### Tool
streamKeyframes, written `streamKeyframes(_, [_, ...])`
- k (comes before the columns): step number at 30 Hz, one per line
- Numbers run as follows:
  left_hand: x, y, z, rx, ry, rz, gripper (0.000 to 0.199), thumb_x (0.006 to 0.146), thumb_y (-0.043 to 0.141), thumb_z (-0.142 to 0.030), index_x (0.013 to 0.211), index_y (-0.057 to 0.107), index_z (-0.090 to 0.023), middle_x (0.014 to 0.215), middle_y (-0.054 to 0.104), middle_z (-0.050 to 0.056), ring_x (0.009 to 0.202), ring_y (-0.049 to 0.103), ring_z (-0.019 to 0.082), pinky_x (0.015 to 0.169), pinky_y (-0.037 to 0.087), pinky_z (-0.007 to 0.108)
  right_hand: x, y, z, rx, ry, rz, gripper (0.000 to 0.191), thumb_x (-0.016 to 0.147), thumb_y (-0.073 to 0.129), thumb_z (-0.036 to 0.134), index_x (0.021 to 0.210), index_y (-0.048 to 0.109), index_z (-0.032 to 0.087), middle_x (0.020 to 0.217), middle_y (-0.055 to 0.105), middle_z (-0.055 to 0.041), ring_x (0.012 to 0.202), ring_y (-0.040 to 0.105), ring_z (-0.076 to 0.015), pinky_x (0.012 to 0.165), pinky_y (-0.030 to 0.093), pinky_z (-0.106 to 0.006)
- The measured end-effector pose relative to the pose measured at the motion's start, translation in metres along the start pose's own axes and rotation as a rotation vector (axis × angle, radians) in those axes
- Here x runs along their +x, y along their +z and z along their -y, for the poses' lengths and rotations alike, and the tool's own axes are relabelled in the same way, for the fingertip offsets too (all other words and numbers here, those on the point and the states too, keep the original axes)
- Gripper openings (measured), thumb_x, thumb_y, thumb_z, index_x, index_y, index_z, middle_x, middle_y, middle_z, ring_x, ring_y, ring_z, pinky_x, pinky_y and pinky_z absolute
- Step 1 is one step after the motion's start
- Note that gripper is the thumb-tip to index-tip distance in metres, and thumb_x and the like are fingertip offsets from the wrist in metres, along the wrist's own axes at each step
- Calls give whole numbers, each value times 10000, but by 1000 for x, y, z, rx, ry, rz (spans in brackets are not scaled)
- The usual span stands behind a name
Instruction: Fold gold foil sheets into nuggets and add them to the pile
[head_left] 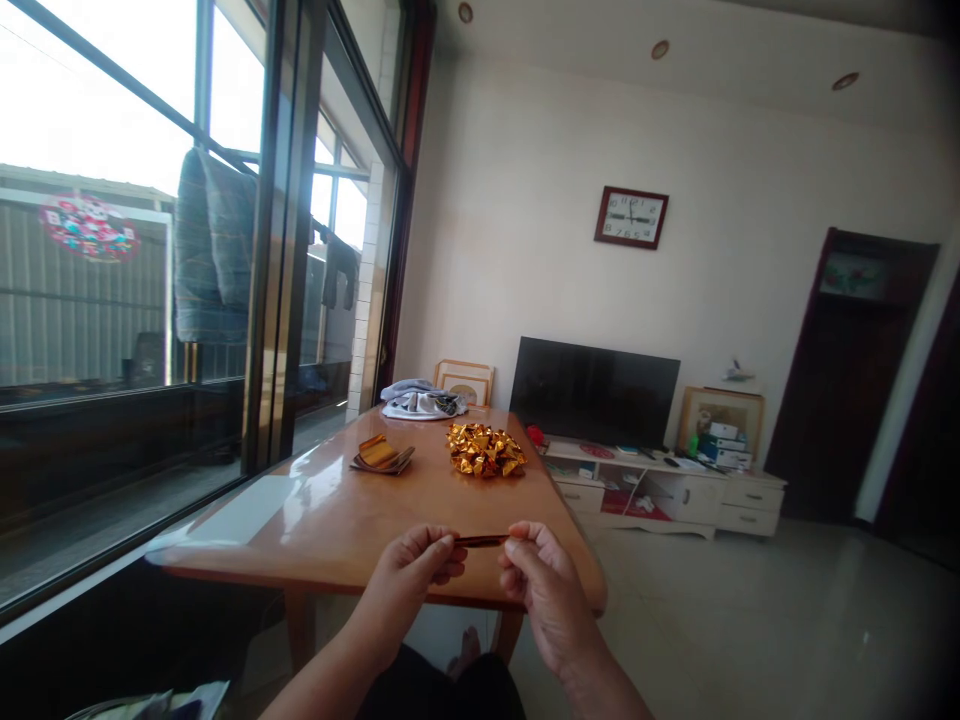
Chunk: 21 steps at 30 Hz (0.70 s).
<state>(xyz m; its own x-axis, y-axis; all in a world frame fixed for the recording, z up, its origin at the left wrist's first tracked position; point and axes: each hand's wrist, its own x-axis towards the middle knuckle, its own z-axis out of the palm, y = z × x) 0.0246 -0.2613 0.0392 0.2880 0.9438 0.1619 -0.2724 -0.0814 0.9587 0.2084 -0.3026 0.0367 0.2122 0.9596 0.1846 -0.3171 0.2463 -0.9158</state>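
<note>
Between my two hands a narrow folded strip of dark gold foil paper (481,541) is stretched level, just over the near edge of the table. My left hand (426,562) pinches its left end between thumb and fingers. The right end is pinched by my right hand (538,572). Beyond them on the wooden table (420,505) lies a heap of shiny gold folded foil pieces (486,452). Left of that heap rests a small stack of gold paper sheets (379,454), some dark-backed.
Folded clothes (421,400) and picture frames (466,380) are at the table's far end. A tall window (277,250) runs along the left side. Behind the table's right edge stand a television (592,390) and a white low cabinet (686,500).
</note>
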Motion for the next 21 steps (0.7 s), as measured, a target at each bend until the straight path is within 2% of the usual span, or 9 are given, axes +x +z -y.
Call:
streamKeyframes(4, [0, 2, 1, 36, 43, 8, 332, 790, 763, -449, 909, 700, -146, 858, 762, 84, 764, 685, 195, 716, 470, 282, 1, 3, -4, 4, 9, -26, 408, 767, 771, 423, 1032, 541, 216, 731, 647, 13, 534, 537, -100, 492, 351, -198])
streamKeyframes(14, [0, 3, 10, 147, 171, 5, 290, 825, 727, -447, 856, 702, -160, 837, 727, 68, 813, 662, 211, 777, 494, 294, 3, 0, -13, -27, 65, -48, 298, 755, 677, 319, 995, 542, 204, 691, 647, 15, 509, 523, -95, 480, 341, -205])
streamKeyframes(21, [-5, 2, 11, 436, 377, -25, 233, 904, 640, -414, 861, 718, -199, 792, 682, 38, 778, 599, 196, 735, 436, 267, 2, -1, -19, -95, 170, -28, 259, 687, 626, 255, 930, 561, 197, 646, 654, 17, 495, 548, -103, 459, 314, -199])
